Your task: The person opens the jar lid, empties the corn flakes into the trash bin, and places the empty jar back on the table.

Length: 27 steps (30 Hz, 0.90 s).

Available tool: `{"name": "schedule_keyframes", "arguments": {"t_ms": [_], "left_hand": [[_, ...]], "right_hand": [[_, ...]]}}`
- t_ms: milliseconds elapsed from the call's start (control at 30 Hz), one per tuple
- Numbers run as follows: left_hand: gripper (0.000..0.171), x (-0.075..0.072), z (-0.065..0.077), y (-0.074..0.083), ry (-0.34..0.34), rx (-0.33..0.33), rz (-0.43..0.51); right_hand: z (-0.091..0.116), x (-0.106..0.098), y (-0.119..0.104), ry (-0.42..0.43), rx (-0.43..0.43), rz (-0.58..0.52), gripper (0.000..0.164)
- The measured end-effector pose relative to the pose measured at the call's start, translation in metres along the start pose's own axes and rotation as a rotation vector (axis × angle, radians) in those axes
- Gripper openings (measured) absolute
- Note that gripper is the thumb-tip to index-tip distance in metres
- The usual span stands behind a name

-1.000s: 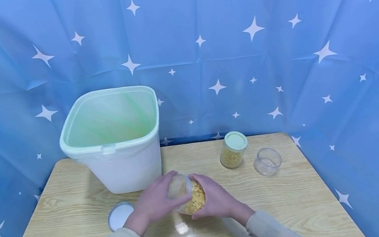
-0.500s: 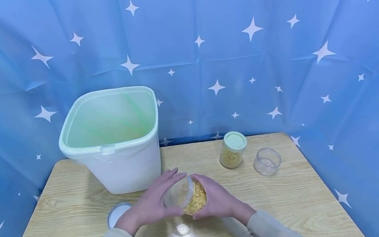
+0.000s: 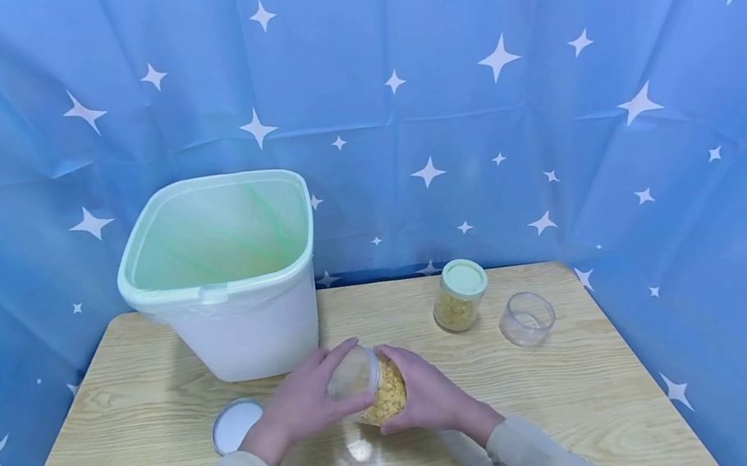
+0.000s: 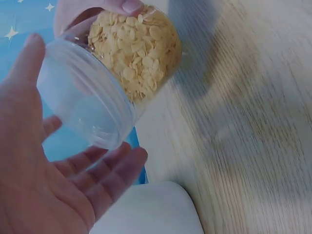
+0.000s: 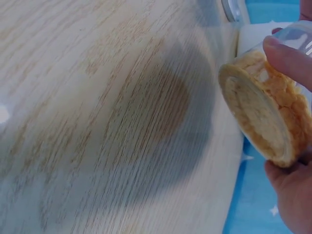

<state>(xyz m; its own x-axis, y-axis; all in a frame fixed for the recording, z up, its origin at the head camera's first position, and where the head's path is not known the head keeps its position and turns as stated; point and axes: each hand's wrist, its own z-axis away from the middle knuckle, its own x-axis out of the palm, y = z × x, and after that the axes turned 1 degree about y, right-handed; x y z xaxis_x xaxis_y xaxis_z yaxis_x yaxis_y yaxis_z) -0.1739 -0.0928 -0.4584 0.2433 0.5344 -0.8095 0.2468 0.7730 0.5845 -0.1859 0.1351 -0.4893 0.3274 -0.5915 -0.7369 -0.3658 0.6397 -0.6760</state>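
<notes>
Jar (image 3: 390, 390) is clear, cylindrical, tipped nearly onto its side over the worktop (image 3: 584, 404), short of the bin (image 3: 262, 323) and to its right. Flakes (image 4: 139, 53): yellow, thin, crinkly, packed at the base end. Other end is translucent with a ridged ring; can't tell if it's a bare mouth or covered. Right-hand (image 3: 431, 391) grip: thumb one side, fingers the other, holding the jar; some fingers hidden behind it. Left-hand (image 3: 302, 402) grip: wide, palm toward the translucent end, fingers spread; contact unclear.

White disc (image 3: 237, 423) lies flat, edge partly behind left forearm. Mint-lidded jar (image 3: 459, 299) and clear round cup (image 3: 528, 319) stand at right. Bin: white, smooth, rounded corners, thin liner; bottom hard to see. Wood-grain worktop, cut off by frame; creased star-print curtain (image 3: 441, 21) behind.
</notes>
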Motion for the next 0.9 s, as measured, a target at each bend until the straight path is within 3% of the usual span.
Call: {"name": "schedule_keyframes", "arguments": {"t_ms": [167,267,467,567,700,800,900], "left_hand": [[0.089,0.002,0.002,0.003,-0.001,-0.029,-0.088],[0.093,0.0,0.002,0.001,0.005,-0.015,-0.034],[0.095,-0.007,0.003,-0.008,-0.051,0.118,0.198],[0.097,-0.009,0.003,-0.012,-0.112,0.188,0.202],[0.097,-0.009,0.002,-0.014,-0.134,0.234,0.179],[0.096,-0.007,0.002,-0.013,-0.098,0.203,0.155],[0.095,-0.005,0.002,-0.009,-0.048,0.118,0.113]], "right_hand": [[0.001,0.001,0.001,-0.009,0.002,0.031,0.113],[0.001,0.002,0.002,-0.007,-0.004,0.045,0.114],[0.001,0.002,0.002,-0.016,0.0,0.025,0.114],[0.001,0.003,0.002,-0.018,0.006,0.019,0.114],[0.001,0.003,0.003,-0.022,0.002,0.014,0.112],[0.001,0.004,0.003,-0.024,0.004,0.008,0.113],[0.001,0.005,0.003,-0.02,0.007,0.012,0.114]]}}
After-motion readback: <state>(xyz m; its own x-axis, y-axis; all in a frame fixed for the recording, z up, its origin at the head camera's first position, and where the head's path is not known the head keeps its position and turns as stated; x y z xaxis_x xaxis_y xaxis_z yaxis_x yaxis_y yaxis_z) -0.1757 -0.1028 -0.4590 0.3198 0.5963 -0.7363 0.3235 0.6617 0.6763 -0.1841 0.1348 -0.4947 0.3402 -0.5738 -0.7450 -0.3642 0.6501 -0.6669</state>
